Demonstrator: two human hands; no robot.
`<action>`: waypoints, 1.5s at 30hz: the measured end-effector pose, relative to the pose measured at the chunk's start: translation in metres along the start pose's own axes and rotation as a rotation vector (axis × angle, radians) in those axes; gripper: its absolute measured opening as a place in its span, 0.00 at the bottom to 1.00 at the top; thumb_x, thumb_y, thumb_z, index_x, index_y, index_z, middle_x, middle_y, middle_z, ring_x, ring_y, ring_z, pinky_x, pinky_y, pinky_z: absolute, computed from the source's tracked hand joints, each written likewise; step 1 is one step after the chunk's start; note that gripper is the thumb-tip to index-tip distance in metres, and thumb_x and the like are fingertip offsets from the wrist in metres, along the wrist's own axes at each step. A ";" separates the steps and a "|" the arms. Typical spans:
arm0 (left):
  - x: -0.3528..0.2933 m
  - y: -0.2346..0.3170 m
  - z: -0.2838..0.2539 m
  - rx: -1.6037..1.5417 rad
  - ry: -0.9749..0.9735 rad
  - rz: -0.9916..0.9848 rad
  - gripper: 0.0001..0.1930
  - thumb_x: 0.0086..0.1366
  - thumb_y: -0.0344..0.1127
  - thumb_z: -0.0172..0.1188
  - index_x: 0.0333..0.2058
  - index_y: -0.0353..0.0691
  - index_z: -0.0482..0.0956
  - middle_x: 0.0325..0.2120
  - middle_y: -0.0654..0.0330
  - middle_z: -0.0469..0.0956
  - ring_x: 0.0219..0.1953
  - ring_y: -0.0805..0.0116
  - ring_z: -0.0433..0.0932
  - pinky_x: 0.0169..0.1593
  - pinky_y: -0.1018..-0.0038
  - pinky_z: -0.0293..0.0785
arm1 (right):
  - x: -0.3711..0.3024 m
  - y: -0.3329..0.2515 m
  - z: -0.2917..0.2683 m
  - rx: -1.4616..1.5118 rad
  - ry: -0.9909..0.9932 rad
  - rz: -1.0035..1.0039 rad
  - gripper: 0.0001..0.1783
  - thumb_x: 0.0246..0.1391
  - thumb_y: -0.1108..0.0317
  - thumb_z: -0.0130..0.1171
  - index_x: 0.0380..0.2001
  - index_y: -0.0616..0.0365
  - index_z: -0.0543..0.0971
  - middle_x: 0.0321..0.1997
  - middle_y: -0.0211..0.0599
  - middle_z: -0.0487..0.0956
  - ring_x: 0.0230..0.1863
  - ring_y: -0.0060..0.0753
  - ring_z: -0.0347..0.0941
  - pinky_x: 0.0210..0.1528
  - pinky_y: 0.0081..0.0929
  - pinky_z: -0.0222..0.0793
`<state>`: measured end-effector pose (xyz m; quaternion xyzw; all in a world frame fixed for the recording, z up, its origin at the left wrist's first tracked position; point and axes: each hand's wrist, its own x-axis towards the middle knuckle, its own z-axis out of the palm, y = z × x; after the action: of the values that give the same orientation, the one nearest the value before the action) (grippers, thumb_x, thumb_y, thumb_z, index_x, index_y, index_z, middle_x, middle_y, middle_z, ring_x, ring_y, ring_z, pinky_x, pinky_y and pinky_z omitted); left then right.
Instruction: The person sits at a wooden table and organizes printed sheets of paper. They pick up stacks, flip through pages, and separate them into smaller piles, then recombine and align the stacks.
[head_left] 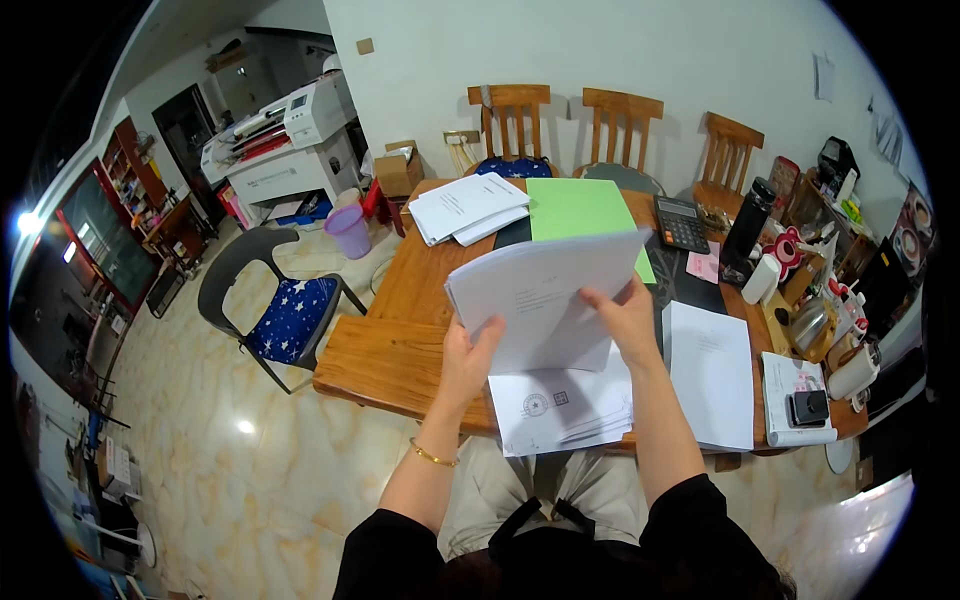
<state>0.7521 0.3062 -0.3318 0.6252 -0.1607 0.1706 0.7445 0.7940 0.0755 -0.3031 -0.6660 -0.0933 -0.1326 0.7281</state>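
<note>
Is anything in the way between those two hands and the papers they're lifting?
Nothing visible: the left hand and right hand grip the raised stack directly, at its sides. The stamped sheets lie below, not between.

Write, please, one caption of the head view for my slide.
Left hand and right hand hold up white papers at a wooden table, with a green sheet lying beyond.

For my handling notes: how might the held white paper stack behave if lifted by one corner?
The white paper stack would probably sag, since its upper edge bows slightly. Its sheets may slip apart, as no clip shows.
</note>
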 end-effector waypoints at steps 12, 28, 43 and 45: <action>0.024 0.034 0.047 0.073 0.038 0.068 0.19 0.72 0.37 0.57 0.55 0.30 0.72 0.47 0.54 0.77 0.49 0.70 0.74 0.53 0.74 0.70 | -0.007 -0.048 -0.011 0.023 0.094 0.003 0.30 0.56 0.61 0.68 0.57 0.64 0.72 0.54 0.40 0.78 0.55 0.30 0.73 0.57 0.29 0.68; 0.069 0.065 0.061 0.003 0.336 -0.040 0.15 0.70 0.39 0.54 0.43 0.32 0.81 0.38 0.63 0.79 0.39 0.77 0.70 0.45 0.78 0.67 | 0.046 -0.071 0.000 -0.009 0.248 0.119 0.22 0.58 0.46 0.60 0.41 0.55 0.79 0.38 0.30 0.76 0.43 0.25 0.69 0.48 0.27 0.64; 0.059 0.015 0.014 0.381 -0.074 0.127 0.23 0.72 0.41 0.57 0.59 0.35 0.69 0.50 0.57 0.75 0.51 0.72 0.73 0.54 0.72 0.71 | 0.025 -0.034 -0.020 -0.176 -0.014 -0.074 0.27 0.54 0.55 0.70 0.50 0.61 0.75 0.45 0.36 0.81 0.46 0.28 0.77 0.50 0.27 0.71; 0.055 0.015 0.012 0.241 -0.052 0.052 0.21 0.73 0.41 0.56 0.58 0.33 0.69 0.53 0.54 0.73 0.54 0.69 0.72 0.55 0.72 0.71 | 0.025 -0.026 -0.032 0.007 -0.049 -0.040 0.27 0.52 0.59 0.72 0.50 0.63 0.76 0.46 0.37 0.81 0.45 0.28 0.77 0.49 0.26 0.72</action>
<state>0.7942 0.2999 -0.2919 0.7101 -0.1743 0.1914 0.6548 0.8083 0.0400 -0.2738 -0.6643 -0.1248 -0.1305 0.7253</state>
